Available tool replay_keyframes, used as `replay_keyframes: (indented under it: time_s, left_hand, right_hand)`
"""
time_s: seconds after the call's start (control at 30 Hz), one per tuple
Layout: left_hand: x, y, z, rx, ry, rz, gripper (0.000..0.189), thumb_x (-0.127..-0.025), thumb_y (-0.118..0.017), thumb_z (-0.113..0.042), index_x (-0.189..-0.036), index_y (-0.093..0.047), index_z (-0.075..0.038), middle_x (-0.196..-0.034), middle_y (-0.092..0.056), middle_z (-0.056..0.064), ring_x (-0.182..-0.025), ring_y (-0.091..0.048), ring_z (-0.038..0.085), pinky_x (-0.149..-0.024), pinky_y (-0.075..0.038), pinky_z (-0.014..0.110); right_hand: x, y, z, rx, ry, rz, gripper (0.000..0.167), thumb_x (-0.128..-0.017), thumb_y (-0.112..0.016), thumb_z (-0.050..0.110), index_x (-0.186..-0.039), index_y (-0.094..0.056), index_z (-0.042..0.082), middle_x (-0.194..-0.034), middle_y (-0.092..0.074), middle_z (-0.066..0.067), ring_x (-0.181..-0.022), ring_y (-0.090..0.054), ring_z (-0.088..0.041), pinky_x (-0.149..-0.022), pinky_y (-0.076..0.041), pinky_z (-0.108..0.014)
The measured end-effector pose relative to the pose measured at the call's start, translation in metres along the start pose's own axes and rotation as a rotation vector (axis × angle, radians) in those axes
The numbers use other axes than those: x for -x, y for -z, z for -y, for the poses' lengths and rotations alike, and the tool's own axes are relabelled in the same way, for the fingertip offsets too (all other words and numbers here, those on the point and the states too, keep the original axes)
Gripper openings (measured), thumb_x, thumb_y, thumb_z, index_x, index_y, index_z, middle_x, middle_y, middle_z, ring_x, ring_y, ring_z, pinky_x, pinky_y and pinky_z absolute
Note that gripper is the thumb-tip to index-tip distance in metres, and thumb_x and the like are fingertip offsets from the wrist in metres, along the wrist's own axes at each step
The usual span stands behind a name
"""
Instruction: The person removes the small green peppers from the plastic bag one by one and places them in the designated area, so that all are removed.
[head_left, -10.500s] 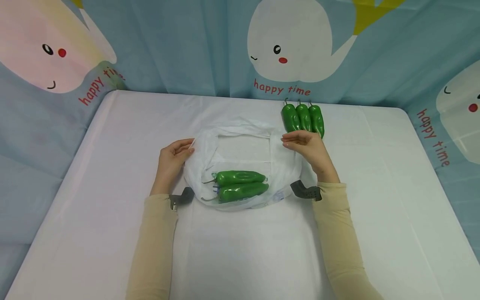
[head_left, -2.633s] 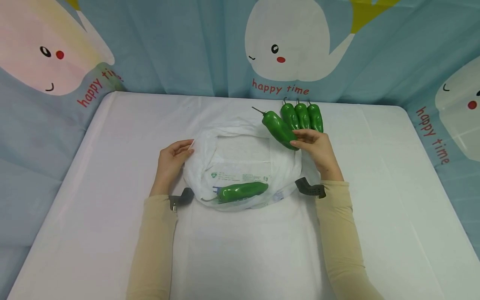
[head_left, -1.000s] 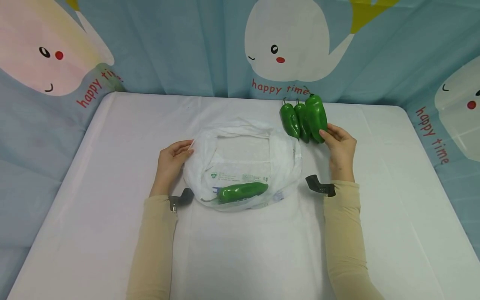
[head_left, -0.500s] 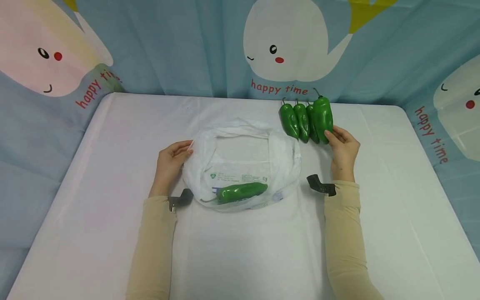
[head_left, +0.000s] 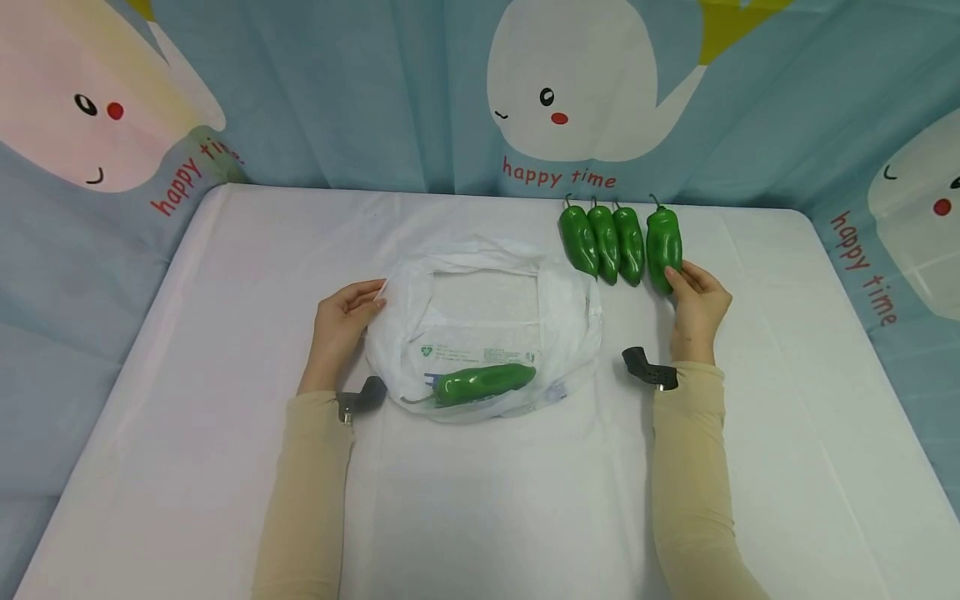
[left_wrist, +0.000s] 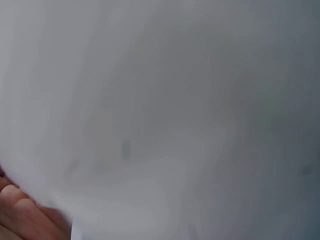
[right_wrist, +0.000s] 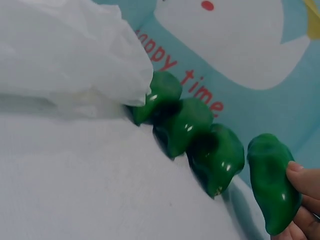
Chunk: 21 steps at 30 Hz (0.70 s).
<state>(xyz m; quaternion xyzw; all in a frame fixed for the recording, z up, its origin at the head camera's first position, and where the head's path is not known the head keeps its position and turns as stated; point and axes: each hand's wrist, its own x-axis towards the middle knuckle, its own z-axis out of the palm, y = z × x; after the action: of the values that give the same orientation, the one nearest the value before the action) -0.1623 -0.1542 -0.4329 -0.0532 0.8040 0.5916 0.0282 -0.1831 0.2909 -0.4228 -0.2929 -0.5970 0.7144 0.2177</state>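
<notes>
My right hand pinches a green pepper by its lower end, thumb on its front. In the right wrist view this pepper stands apart from a row of three similar ones. That row lies side by side at the back of the table, stems pointing away. At the left, my left hand pinches the rim of a white plastic bag, which stands with its mouth spread. Inside the bag lies one green pepper on its side. Blurred bag film fills most of the left wrist view.
A white cloth covers the table. Behind it hangs a blue curtain with whale prints. The bag's right side reaches close to the leftmost pepper of the row.
My right hand has taken one of two peppers out of the bag and carried it right, past the row, lowering it at the row's right end. My left hand has stayed on the bag.
</notes>
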Motion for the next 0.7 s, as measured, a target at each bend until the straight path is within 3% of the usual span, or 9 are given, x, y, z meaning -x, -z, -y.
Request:
replay_keyframes:
  time_s: [0.33, 0.57, 0.7]
  left_hand:
    - [-0.001, -0.001, 0.002, -0.005, -0.015, -0.004, 0.036, -0.093, -0.063, -0.021, -0.125, -0.061, -0.005, -0.117, -0.063, 0.015, -0.097, -0.06, 0.004, -0.083, -0.045, 0.015]
    - [-0.002, -0.001, 0.003, -0.002, -0.016, -0.003, 0.036, -0.093, -0.062, -0.02, -0.125, -0.061, -0.004, -0.117, -0.064, 0.015, -0.098, -0.06, 0.006, -0.084, -0.045, 0.016]
    - [-0.001, -0.001, 0.003, -0.006, -0.025, -0.004, 0.036, -0.093, -0.062, -0.019, -0.125, -0.061, -0.004, -0.117, -0.064, 0.015, -0.101, -0.061, 0.009, -0.088, -0.044, 0.018]
  right_hand:
    - [-0.001, 0.002, -0.008, 0.149, 0.038, 0.025, 0.035, -0.081, -0.073, 0.003, -0.114, -0.065, -0.003, -0.098, -0.063, -0.005, -0.093, -0.058, -0.011, -0.081, -0.047, -0.018]
    - [-0.004, 0.006, -0.008, 0.436, 0.107, 0.125, 0.039, -0.086, -0.068, 0.007, -0.124, -0.06, -0.001, -0.121, -0.062, -0.014, -0.096, -0.058, -0.009, -0.08, -0.047, -0.015]
    - [-0.006, 0.012, -0.005, 0.525, 0.118, 0.177, 0.043, -0.087, -0.067, 0.008, -0.128, -0.057, 0.001, -0.125, -0.059, -0.017, -0.099, -0.057, -0.008, -0.083, -0.046, -0.016]
